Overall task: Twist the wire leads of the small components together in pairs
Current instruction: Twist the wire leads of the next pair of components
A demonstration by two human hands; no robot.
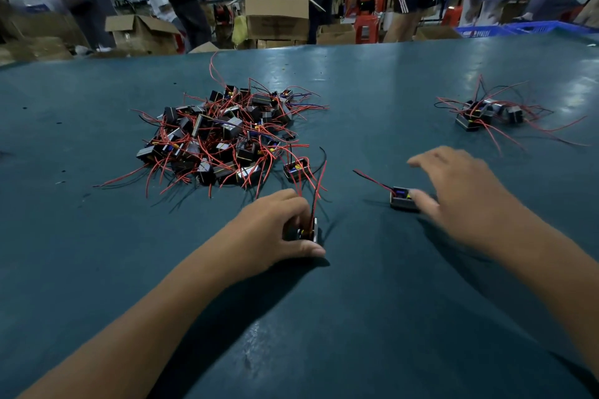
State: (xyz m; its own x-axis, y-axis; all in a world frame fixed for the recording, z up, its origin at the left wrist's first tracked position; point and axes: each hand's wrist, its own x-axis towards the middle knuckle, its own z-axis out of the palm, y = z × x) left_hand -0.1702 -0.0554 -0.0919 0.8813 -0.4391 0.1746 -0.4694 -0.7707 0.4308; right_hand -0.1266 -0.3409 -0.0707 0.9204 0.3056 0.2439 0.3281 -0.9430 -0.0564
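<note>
A big heap of small black box components [223,136] with red and black wire leads lies on the green table [356,317], left of centre. My left hand [275,230] grips one component [309,232] near the heap's front, its leads rising upward. My right hand [460,194], blurred, hovers with fingers spread; its thumb touches another component [403,199] lying on the table, whose leads point left. One more component [296,168] sits just in front of the heap.
A smaller cluster of components [489,113] with leads lies at the right rear of the table. Beyond the far edge stand cardboard boxes [275,16], red stools [366,27], a blue crate [505,30] and several people.
</note>
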